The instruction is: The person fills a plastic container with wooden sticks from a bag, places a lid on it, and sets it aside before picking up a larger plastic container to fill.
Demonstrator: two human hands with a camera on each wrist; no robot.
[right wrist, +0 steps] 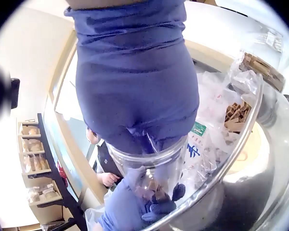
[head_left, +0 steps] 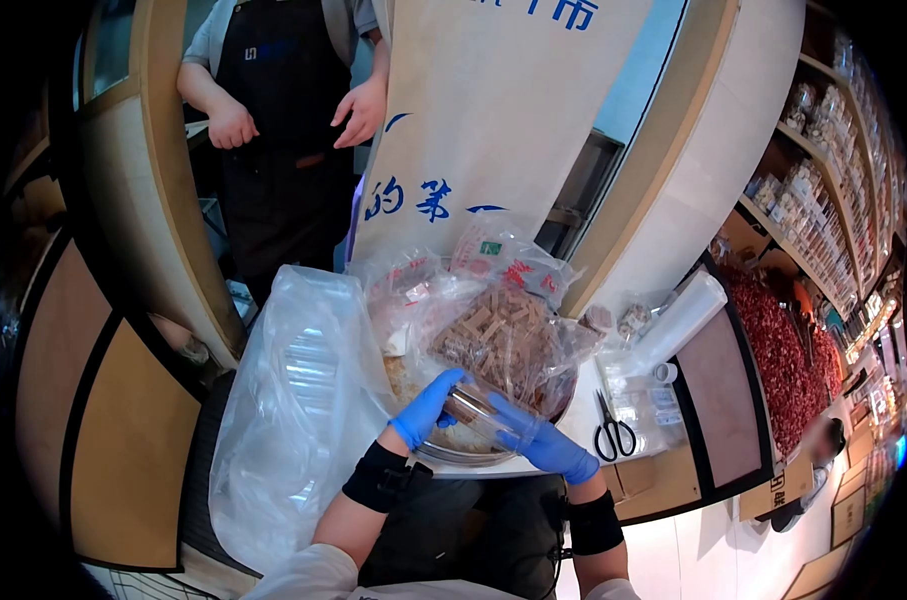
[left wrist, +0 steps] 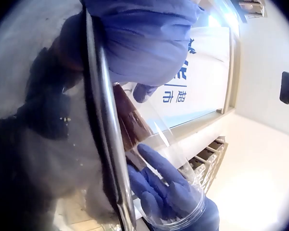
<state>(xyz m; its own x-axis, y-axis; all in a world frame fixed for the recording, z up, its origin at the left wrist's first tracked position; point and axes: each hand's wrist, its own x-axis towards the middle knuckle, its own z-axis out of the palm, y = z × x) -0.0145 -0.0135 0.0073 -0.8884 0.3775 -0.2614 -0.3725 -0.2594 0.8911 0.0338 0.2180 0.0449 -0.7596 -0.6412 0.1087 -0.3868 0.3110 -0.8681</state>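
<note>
A clear plastic jar (head_left: 483,415) with brown strips at one end lies tilted between two blue-gloved hands above a metal bowl (head_left: 473,458). The left hand (head_left: 425,408) grips the end with the strips (left wrist: 135,120). At the mouth end is the right hand (head_left: 553,448), its fingers extended along the jar and visible through the clear wall; they appear to be inside the rim (right wrist: 149,158). Behind the jar, an opened plastic bag holds many flat brown pieces (head_left: 503,335). Pale material (head_left: 405,385) shows in the bowl below the bag.
Black-handled scissors (head_left: 614,436) lie right of the bowl, near a roll of plastic bags (head_left: 683,315) and clear containers (head_left: 645,410). A large clear bag of stacked containers (head_left: 298,400) stands left. Someone in a dark apron (head_left: 283,130) stands across the table. Shelves and red goods are at right.
</note>
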